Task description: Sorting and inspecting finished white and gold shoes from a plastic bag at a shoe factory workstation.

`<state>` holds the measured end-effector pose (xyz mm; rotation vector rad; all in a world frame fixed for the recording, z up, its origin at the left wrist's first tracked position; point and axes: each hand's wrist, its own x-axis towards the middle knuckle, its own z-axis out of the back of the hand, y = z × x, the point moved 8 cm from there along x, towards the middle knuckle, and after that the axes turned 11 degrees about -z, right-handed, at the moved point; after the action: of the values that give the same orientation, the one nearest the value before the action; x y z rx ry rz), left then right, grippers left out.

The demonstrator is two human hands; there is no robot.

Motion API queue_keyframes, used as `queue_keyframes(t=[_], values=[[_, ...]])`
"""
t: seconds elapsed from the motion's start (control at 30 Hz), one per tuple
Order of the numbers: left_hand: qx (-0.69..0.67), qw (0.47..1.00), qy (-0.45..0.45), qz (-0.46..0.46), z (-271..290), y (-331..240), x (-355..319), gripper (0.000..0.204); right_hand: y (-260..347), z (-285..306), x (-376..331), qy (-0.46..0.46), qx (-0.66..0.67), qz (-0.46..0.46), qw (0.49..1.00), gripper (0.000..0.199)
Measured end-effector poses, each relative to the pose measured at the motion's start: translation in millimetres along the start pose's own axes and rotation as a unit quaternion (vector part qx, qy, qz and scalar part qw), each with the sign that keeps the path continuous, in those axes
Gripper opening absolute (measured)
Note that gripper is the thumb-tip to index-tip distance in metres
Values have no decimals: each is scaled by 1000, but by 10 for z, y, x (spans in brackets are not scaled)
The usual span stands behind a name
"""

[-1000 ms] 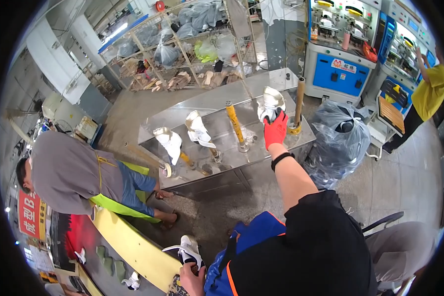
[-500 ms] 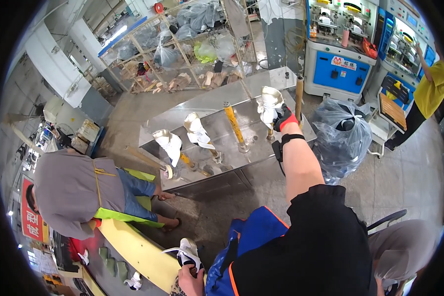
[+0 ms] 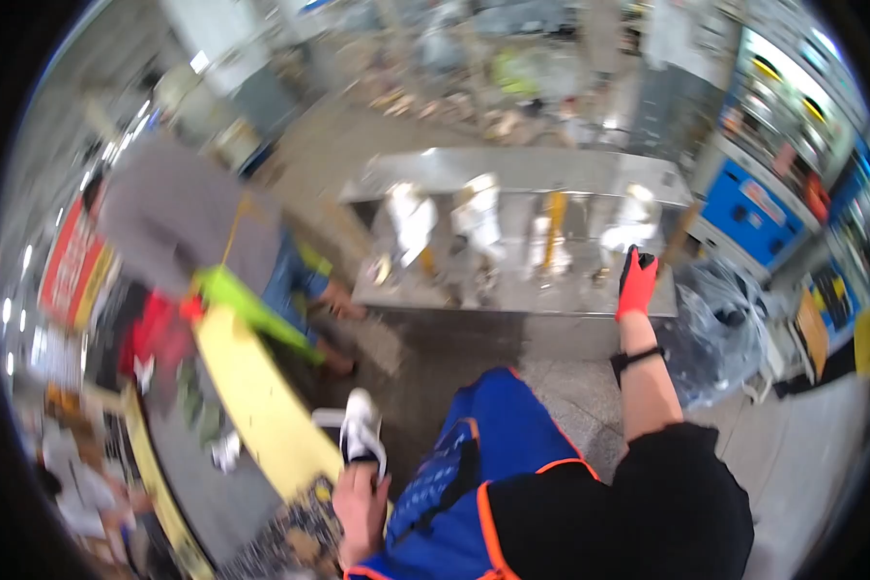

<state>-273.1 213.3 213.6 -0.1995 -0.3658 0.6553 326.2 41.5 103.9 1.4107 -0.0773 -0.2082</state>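
Note:
My bare left hand [image 3: 360,505] is closed round the heel end of a white shoe [image 3: 360,425] with a dark lining, its tongue or strap sticking out to the side. My right hand [image 3: 637,282], in a red glove with black fingertips, is raised at the right end of a metal workbench [image 3: 570,307]. Just beyond its fingertips a white shoe upper [image 3: 631,224] sits on a post; blur hides whether they touch. Two more white shoe uppers, one at the left [image 3: 413,222] and one beside it [image 3: 479,217], sit on posts. Between them and the right one stands a bare yellow post [image 3: 555,227].
A co-worker in a grey top [image 3: 179,208] bends at the left beside a yellow board [image 3: 251,406] and a belt [image 3: 179,464] with shoe parts. A large clear plastic bag [image 3: 715,333] stands right of the bench, near blue-and-white machines [image 3: 749,208].
My view has turned, so the bench now lies more level and further right. My right hand has drawn down from the shoe upper on the right post. The left still holds its shoe.

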Motion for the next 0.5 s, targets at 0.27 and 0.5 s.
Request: queue_keyframes(t=[0.27,0.5], values=[[126,961,23,-244,189,-796,788,6,1233,-847,-3787,686,0,173,707,70],[120,934,18,-335,179,-1210,791,6,1022,-1024,-4105,586,-204,344,705,76]])
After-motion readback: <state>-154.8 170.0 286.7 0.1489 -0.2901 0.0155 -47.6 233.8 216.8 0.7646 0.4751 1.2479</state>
